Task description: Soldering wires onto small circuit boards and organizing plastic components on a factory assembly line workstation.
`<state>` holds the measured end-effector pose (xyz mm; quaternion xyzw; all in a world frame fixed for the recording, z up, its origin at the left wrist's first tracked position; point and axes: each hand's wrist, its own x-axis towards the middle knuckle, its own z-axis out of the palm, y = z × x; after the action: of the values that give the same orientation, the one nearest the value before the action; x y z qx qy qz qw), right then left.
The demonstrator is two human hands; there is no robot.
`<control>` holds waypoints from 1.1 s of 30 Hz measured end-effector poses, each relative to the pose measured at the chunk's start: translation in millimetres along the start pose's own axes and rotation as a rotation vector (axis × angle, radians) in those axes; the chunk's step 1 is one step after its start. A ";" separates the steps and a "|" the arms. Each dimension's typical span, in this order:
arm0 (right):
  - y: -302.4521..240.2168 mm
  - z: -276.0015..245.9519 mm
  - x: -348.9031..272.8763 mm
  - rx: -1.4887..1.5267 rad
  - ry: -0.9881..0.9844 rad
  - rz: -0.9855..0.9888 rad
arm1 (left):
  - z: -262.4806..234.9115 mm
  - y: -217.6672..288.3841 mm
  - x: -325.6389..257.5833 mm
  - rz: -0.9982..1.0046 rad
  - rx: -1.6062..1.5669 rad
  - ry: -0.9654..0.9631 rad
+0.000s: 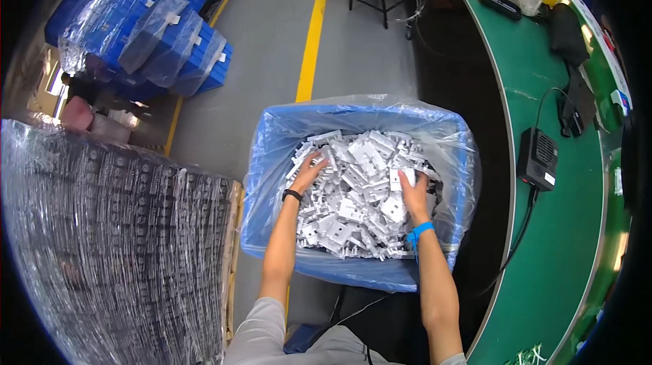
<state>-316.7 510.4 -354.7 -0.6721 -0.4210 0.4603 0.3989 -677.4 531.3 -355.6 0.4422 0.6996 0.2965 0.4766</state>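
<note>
Right hand (415, 194) pinched a white part (395, 180) within the pile (352, 211) in the blue bin (360, 278); left hand (310, 175) touched the pile — grip indeterminable. Risk judged — projections could snag neighbouring parts, causing scratches.

Pale silvery-white blocky parts (354, 212), some with small dark holes, lie in a loose, overlapping heap at many angles inside a blue plastic-lined bin (367, 281). One rectangular part (395, 180) sits in the right hand (415, 196).
</note>
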 end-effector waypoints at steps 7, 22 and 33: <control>-5.7 2.4 0.7 -0.016 -0.129 0.072 | -21.9 16.1 -12.6 -0.048 0.037 -0.104; 27.6 -5.5 15.6 0.054 -0.123 0.113 | -22.7 41.4 -21.8 -0.241 -0.109 -0.290; -13.3 1.9 4.1 -0.106 -0.093 0.172 | -6.0 -8.1 3.0 -0.018 0.021 -0.077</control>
<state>-320.3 518.9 -344.1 -0.7038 -0.4038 0.5006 0.3018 -686.1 530.6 -361.3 0.4521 0.6875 0.2677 0.5013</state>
